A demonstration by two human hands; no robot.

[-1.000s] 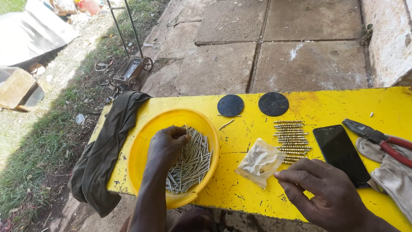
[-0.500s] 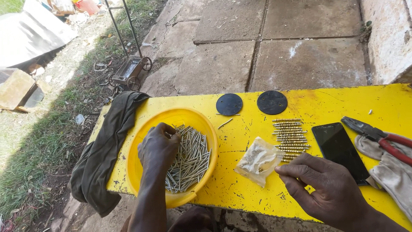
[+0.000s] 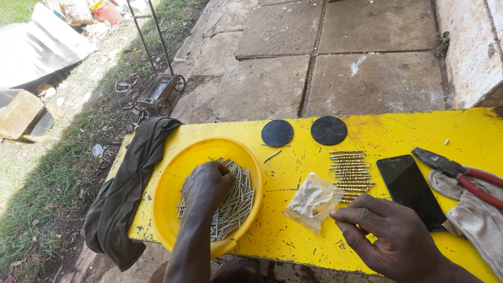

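My left hand (image 3: pixel 206 187) reaches into a yellow bowl (image 3: pixel 173 178) and curls down onto a heap of long grey nails (image 3: pixel 236 202) lying in it. My right hand (image 3: pixel 390 233) rests near the front of the yellow table (image 3: pixel 398 131), its fingertips just right of a small clear plastic bag (image 3: pixel 313 200). Whether its fingers pinch anything is hidden. A row of gold screws (image 3: pixel 350 170) lies lined up behind that hand.
Two black discs (image 3: pixel 277 132) (image 3: pixel 328 130) lie at the table's back. A dark phone (image 3: pixel 410 188), red-handled pliers (image 3: pixel 461 175) and a grey glove (image 3: pixel 471 215) sit at the right. An olive cloth (image 3: pixel 128 188) hangs over the left end. Paving slabs and grass lie beyond.
My left hand has shifted within the bowl and settled lower onto the nails. My right hand has stayed close to the plastic bag.
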